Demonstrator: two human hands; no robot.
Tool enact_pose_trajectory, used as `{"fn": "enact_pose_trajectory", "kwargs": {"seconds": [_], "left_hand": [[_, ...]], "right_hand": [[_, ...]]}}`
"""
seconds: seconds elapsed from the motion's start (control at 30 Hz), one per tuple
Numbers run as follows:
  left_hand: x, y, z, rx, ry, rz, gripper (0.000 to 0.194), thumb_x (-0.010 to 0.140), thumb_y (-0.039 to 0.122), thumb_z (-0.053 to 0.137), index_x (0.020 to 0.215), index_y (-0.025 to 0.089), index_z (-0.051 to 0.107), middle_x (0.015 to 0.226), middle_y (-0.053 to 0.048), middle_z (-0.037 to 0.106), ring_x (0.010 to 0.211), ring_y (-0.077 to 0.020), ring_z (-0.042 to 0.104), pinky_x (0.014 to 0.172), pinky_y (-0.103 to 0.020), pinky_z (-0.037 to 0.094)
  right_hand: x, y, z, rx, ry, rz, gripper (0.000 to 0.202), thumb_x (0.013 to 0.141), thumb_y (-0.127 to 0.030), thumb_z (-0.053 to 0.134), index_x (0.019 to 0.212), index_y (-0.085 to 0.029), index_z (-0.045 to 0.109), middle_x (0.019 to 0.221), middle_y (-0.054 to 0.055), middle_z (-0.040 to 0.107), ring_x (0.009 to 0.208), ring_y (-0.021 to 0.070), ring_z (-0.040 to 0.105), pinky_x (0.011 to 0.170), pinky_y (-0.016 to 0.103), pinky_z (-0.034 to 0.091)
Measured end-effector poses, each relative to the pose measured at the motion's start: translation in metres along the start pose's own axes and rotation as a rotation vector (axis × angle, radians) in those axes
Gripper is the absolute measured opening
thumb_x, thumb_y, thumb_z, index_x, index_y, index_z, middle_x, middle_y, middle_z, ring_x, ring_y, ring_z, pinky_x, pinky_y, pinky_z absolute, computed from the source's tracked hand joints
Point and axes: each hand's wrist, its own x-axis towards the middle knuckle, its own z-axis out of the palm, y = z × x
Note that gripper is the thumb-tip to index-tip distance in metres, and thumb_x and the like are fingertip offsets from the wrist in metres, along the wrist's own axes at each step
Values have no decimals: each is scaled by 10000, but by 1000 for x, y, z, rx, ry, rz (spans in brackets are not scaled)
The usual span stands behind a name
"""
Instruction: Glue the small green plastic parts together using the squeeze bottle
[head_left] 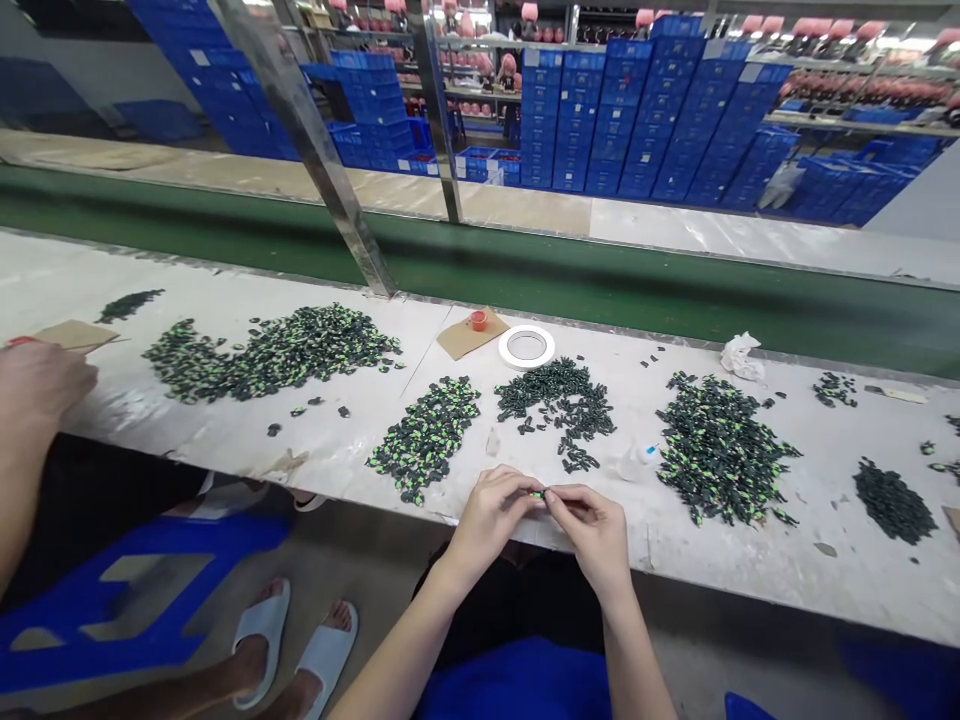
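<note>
Green-and-black part (pixel 538 494) is between my two hands, right at the fingertips, just over the near edge of the bench (pixel 825 480). Left hand (pixel 491 508) pinches it from the left, thumb against index, green bit showing in the gap. Right hand (pixel 590 522) has thumb and index closed on its dark end. Fingers cover most of it, so can't read the full shape.

Around that: green-flecked pile (pixel 426 435) left of my left hand, dark pile (pixel 555 390) straight beyond both, second green-flecked heap (pixel 720 450) off to the right. Small white bottle (pixel 636 463) near my right hand, on the far side. White tape roll (pixel 527 365) behind the dark pile, next to cardboard (pixel 455 342) with a red pot (pixel 478 321) on it.
</note>
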Motion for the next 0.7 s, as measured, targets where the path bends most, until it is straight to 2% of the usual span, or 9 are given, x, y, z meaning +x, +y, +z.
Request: {"fn": "enact_pose_trajectory", "kwargs": {"seconds": [0.2,0.33,0.5,0.6,0.7], "left_hand": [[-2,2,0,-241,-19,-164,134,798,279,658,861,199,745,870,-56,754,836,-199,706,789,-307,572],[-3,10,-1,-299,-3,-228,159,752,297,695,835,177,758,848,-67,765,814,-212,714,784,-315,582],[-4,24,-5,-266,-8,-223,149,758,270,668,828,176,760,858,-67,754,845,-207,701,810,-311,569],[-6,28,-6,-264,-22,-203,141,762,264,665,824,178,758,868,-71,746,847,-206,695,803,-307,563],[-7,31,-11,-250,-85,-145,138,777,256,658,839,188,762,865,-71,739,857,-205,685,793,-305,548]], "right_hand": [[-1,0,0,9,37,-150,69,719,-276,738,723,-208,748,759,49,747,726,205,711,695,322,596],[-3,-2,0,-18,43,-282,39,740,-230,719,717,-206,740,738,46,740,700,190,704,664,304,595],[-5,-3,-1,-83,46,-401,49,752,-165,703,751,-202,734,742,44,738,692,170,702,653,265,586],[-9,-6,-4,-104,41,-402,123,753,-156,696,862,-203,727,763,37,743,660,157,702,644,258,597],[-14,-11,-9,-109,4,-400,259,752,-155,685,1006,-206,691,783,28,747,645,152,705,656,266,610]]}}
